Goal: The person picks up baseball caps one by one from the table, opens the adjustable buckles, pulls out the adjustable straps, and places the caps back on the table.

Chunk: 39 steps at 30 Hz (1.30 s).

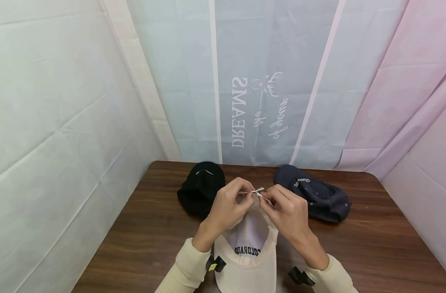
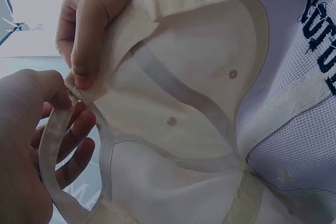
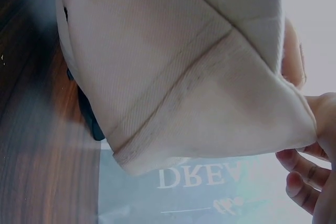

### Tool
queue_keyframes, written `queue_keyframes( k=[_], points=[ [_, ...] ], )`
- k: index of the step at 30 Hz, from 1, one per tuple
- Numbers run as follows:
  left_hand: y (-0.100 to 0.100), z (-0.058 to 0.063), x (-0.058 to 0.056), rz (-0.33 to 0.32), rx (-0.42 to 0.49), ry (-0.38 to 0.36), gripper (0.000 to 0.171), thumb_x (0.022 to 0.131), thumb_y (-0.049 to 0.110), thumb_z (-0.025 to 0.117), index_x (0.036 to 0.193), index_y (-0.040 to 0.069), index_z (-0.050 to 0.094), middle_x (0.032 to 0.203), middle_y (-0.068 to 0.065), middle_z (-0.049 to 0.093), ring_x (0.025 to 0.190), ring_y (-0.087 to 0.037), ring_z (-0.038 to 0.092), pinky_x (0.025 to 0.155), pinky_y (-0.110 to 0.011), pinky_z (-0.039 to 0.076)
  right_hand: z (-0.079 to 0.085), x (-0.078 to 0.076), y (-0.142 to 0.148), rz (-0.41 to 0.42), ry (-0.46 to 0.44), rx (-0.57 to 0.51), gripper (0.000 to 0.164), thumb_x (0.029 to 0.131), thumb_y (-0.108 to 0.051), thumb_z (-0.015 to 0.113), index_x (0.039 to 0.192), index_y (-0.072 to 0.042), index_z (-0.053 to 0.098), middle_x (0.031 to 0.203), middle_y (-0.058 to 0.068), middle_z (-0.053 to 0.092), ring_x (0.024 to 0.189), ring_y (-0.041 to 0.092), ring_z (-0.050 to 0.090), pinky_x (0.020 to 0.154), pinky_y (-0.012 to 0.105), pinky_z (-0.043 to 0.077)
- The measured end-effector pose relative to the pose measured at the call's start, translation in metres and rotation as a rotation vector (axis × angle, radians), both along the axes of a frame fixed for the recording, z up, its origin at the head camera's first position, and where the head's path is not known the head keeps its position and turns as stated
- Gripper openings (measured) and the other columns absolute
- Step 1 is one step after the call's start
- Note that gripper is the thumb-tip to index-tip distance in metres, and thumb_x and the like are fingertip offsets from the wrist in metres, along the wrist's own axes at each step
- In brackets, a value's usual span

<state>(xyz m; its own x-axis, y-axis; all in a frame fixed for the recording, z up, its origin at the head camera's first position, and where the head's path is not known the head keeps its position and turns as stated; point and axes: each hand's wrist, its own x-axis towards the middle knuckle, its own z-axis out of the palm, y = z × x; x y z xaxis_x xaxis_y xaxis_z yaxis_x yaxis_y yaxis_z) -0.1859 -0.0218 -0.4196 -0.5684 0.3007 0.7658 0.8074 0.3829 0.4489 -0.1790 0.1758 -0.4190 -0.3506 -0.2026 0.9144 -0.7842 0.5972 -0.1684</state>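
Observation:
A cream baseball cap (image 1: 246,278) with dark COLORADO lettering is held up between both hands, its brim toward the wearer and the back opening away. My left hand (image 1: 228,205) pinches the cap's back strap (image 2: 54,145), which bows into a loop in the left wrist view. Close beside it, my right hand (image 1: 290,211) pinches the cap's fabric edge where the strap meets it. Thumb and fingers of both hands nearly meet. In the right wrist view the outer crown (image 3: 152,72) hides most of the fingers.
Behind the left hand lies a black cap (image 1: 201,187) on the brown wooden table (image 1: 142,228). A navy cap (image 1: 321,195) lies beyond the right hand. Pale cloth walls (image 1: 80,101) stand on the left, right and back sides. Black cameras (image 1: 216,264) sit at both wrists.

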Motion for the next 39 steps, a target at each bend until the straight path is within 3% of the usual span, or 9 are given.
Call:
queue_keyframes(
  k=[8,20,33,39],
  points=[
    [-0.002,-0.003,-0.001,0.024,-0.005,0.012,0.018,0.093,-0.005,0.067,0.102,0.01,0.064,0.104,-0.003,0.071,0.079,-0.006,0.066,0.069,-0.02,0.06,0.0,-0.001,0.001,-0.007,0.019,-0.007,0.01,0.088,-0.011,0.073,0.079,-0.015,0.071,0.074,-0.008,0.066,0.053,0.003,0.048,0.049,0.019,0.038],
    [-0.003,-0.005,-0.002,0.03,-0.008,0.018,0.016,0.093,-0.004,0.068,0.101,0.01,0.065,0.102,-0.002,0.071,0.079,-0.006,0.066,0.07,-0.015,0.057,-0.001,-0.001,0.003,-0.008,0.022,-0.008,0.01,0.087,-0.01,0.073,0.079,-0.015,0.071,0.074,-0.008,0.065,0.053,0.002,0.048,0.05,0.018,0.038],
    [-0.009,-0.003,-0.004,0.037,0.06,0.019,0.019,0.092,-0.007,0.065,0.097,0.011,0.061,0.101,-0.006,0.072,0.083,-0.012,0.069,0.072,-0.027,0.063,-0.001,-0.001,0.012,-0.035,0.0,-0.004,0.011,0.087,-0.012,0.076,0.078,-0.014,0.07,0.073,-0.008,0.064,0.053,0.002,0.05,0.051,0.019,0.041],
    [-0.008,-0.003,-0.004,0.027,0.067,0.009,0.01,0.096,-0.002,0.063,0.098,0.008,0.062,0.101,-0.006,0.071,0.087,-0.013,0.071,0.074,-0.03,0.064,-0.002,-0.002,0.012,-0.03,-0.007,-0.011,0.011,0.086,-0.01,0.077,0.079,-0.014,0.07,0.074,-0.007,0.065,0.053,0.004,0.051,0.051,0.019,0.042]
  ],
)
